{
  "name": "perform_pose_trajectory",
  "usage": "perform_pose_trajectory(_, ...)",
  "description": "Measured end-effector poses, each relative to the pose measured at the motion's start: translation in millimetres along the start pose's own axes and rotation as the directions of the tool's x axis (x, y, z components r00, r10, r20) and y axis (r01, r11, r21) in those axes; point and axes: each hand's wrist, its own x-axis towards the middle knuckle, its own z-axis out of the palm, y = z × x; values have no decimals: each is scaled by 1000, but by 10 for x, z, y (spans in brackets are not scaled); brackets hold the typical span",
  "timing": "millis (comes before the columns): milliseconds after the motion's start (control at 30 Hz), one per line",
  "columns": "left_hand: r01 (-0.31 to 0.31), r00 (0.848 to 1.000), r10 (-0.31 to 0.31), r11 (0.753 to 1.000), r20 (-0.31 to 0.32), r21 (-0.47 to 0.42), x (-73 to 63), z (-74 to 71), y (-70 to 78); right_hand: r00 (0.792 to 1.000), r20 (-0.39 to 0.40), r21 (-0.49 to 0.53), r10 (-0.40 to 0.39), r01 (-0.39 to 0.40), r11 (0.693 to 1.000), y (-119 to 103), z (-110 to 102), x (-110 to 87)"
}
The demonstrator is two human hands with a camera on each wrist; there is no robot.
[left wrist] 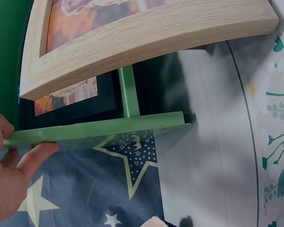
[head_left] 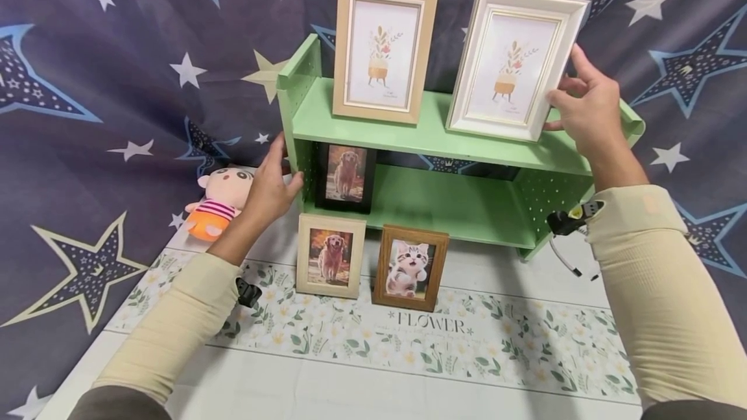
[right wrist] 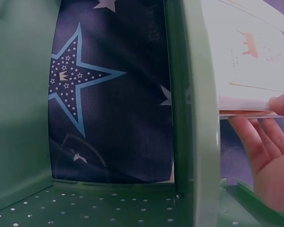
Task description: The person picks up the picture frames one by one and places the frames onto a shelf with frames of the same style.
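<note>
My right hand pinches the right edge of a white picture frame, thumb at its front and fingers behind. The frame's lower edge is at the top shelf of a green rack. My left hand grips the rack's left side panel, thumb on one face and fingers on the other, as the left wrist view shows. To the left of the white frame, a light tan frame with the same plant print stands on the top shelf. A black frame with a dog picture stands on the lower shelf at left.
A cream frame and a brown frame stand before the rack on the white table with a flower-printed band. A plush toy sits left of the rack. Star-patterned cloth hangs behind. A cable lies at right.
</note>
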Motion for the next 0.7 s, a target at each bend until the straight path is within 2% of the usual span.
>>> perform_pose_trajectory(233, 0, 1000, 0, 1000, 1, -4, -10, 0, 3, 1000, 27, -50, -1, 2, 999, -1, -33, 6)
perform_pose_trajectory(533, 20, 1000, -20, 1000, 9, 7, -7, -6, 11, 999, 49, -52, -17, 19, 998, 6, -43, 2)
perform_pose_trajectory(700, 17, 1000, -17, 1000, 9, 3, -4, -4, 13, 999, 44, -19, -20, 21, 1000, 10, -48, -4)
